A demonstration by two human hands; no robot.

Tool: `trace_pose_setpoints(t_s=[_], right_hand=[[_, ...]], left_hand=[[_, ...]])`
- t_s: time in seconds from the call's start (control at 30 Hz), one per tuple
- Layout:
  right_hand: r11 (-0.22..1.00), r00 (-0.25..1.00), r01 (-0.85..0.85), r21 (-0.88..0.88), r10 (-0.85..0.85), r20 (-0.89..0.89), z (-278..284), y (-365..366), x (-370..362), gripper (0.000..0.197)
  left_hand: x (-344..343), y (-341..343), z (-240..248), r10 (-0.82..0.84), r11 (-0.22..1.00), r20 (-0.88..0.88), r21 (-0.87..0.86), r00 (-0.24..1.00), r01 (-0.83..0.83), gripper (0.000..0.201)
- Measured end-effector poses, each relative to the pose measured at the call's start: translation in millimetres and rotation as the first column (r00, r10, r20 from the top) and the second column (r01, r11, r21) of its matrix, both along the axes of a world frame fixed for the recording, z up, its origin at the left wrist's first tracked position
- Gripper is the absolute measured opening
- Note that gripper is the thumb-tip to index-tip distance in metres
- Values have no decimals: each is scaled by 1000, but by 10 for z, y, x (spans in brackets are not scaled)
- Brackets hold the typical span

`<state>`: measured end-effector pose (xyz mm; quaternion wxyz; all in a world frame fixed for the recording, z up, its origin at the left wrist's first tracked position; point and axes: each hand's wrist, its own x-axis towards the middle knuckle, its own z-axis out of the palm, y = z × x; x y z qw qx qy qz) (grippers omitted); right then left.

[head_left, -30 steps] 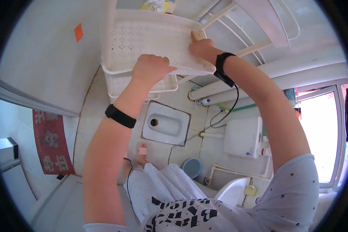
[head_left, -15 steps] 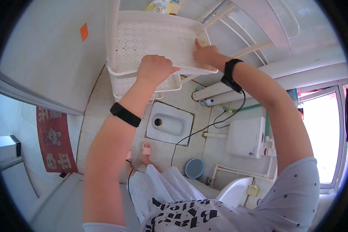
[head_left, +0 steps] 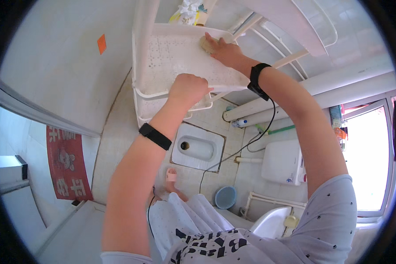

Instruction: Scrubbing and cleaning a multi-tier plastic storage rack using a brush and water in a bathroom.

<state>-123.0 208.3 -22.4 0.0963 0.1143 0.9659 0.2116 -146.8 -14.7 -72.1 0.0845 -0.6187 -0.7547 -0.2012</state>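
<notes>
One white tiered rack [head_left: 146, 26]: left hand [head_left: 189, 90] closed around the near rim of the upper tray [head_left: 174, 50], right hand [head_left: 226, 52] holding a yellowish pad [head_left: 204, 45], apparently against the floor of that tray near its far right corner. Seemingly partway through wiping; cannot tell the finished share. Lower tray [head_left: 152, 105] underneath, touched by neither hand, perhaps still to do.

Beige pad [head_left: 204, 44] was partly hidden under right hand [head_left: 225, 51]. Left hand [head_left: 187, 90] covered part of upper tray rim [head_left: 152, 95]. Lower tray [head_left: 152, 105] lay mostly hidden.
</notes>
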Motion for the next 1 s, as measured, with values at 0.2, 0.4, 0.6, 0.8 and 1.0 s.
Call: trace_pose_setpoints(t_s=[0.2,0.4,0.6,0.8,1.0], right_hand=[[982,978,-186,10,187,-95,-91,228,-463,68],[1000,978,20,-4,-21,-206,-57,468,-588,47],[973,985,-64,-220,26,-171,-86,339,-1002,49],[934,911,-346,-88,312,-270,-247,-160,-1460,44],[999,994,21,33,-17,-109,49,612,-1017,36]], left_hand=[[-5,90,9,60,998,-32,3,998,-60,43],[-171,153,7,64,998,-23,8,998,-64,44],[-270,227,-18,-13,1000,-67,9,998,14,42],[-318,216,10,3,998,-75,57,997,1,42],[-316,222,68,-12,998,-99,56,995,17,42]])
